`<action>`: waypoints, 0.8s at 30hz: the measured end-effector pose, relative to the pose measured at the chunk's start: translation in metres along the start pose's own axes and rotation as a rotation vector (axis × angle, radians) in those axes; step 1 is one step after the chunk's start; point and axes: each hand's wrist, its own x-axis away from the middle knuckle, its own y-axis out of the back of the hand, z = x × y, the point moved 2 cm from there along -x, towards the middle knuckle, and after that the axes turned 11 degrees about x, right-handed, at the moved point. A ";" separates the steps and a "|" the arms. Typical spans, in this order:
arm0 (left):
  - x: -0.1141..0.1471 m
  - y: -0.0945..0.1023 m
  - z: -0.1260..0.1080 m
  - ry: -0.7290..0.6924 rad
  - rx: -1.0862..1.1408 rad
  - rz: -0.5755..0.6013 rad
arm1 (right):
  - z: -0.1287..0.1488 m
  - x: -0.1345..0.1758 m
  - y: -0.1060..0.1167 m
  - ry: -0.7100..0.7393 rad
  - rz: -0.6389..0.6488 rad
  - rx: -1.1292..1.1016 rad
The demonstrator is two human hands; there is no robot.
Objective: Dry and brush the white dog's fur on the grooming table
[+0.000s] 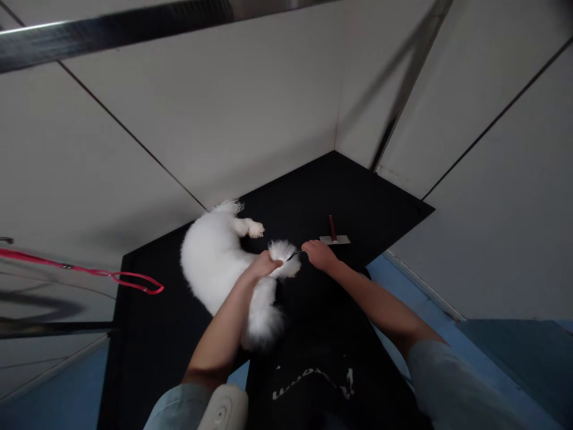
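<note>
A fluffy white dog (215,257) lies on its side on a black table (308,185). My left hand (265,264) is closed around one of its legs, close to a tufted paw (282,252). Against the fur of that paw rests the tip of a thin dark metal tool (294,255). Its other end is in my right hand (319,254), whose fingers are closed on it; the exact kind of tool is too small to tell. Another of the dog's legs (250,227) stretches out farther back.
A slicker brush (335,237) with a red handle lies beyond my right hand. On the left hangs a red loop leash (138,280). A metal bar (116,28) crosses above, and pale wall panels (268,95) stand behind the table.
</note>
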 end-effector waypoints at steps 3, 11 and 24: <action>0.005 0.003 -0.013 0.028 -0.012 -0.002 | -0.036 -0.006 0.010 -0.181 0.000 0.032; 0.019 0.001 -0.016 0.152 0.289 -0.105 | -0.157 0.060 0.018 -0.650 -0.019 0.166; 0.040 0.012 0.006 0.238 0.533 -0.177 | 0.016 0.005 -0.022 -0.417 -0.269 -0.632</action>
